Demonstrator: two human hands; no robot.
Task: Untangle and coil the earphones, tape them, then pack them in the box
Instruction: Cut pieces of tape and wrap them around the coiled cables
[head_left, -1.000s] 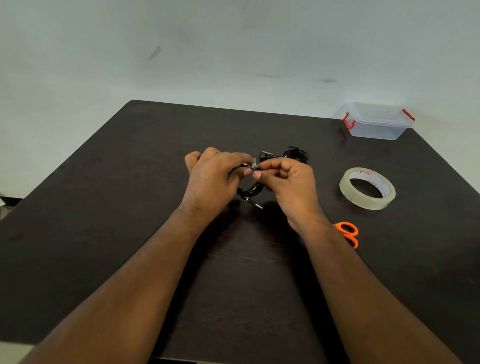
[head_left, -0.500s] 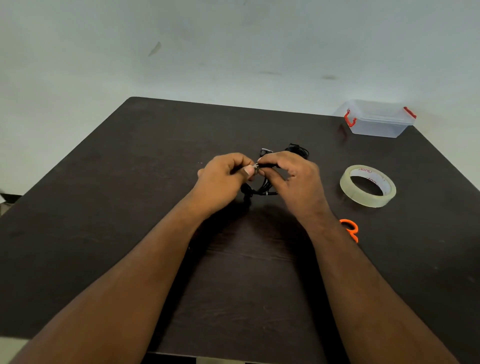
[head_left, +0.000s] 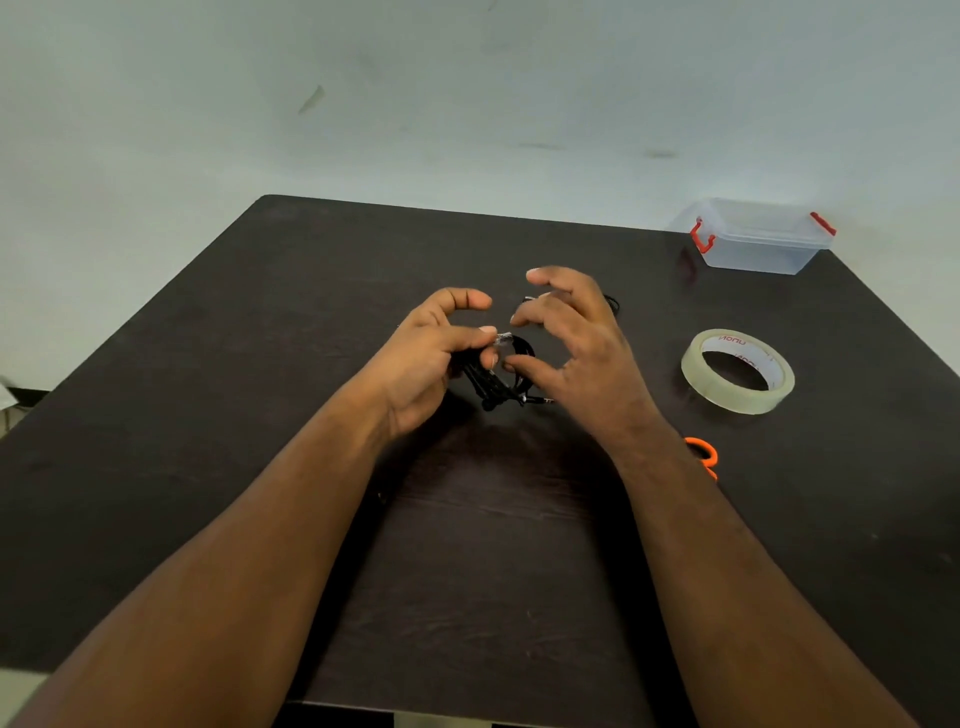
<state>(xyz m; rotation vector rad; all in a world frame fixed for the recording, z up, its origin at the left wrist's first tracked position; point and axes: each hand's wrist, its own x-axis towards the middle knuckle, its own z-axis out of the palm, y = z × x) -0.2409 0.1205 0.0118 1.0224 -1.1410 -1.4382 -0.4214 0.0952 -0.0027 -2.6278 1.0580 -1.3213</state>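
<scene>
I'm pinching the light, floppy earphones (head_left: 498, 376) at their taped band with my left hand (head_left: 434, 358), my right hand (head_left: 576, 343) spreading empty.

Left hand (head_left: 431, 358) pinches coiled black earphones (head_left: 501, 376) above dark table (head_left: 208, 415); clear tape strip at the fingertips. Right hand (head_left: 576, 348) spread, fingers loosely curved, just beside coil. Tape roll (head_left: 737, 371), orange scissors (head_left: 704, 454), clear box (head_left: 756, 239) to the right.

Dark brown wood-grain table (head_left: 208, 415) with rounded far-left corner, set against pale greenish-white wall (head_left: 467, 104). Wall bears few scuffs and smudges. Soft even light, faint sheen on tabletop.
</scene>
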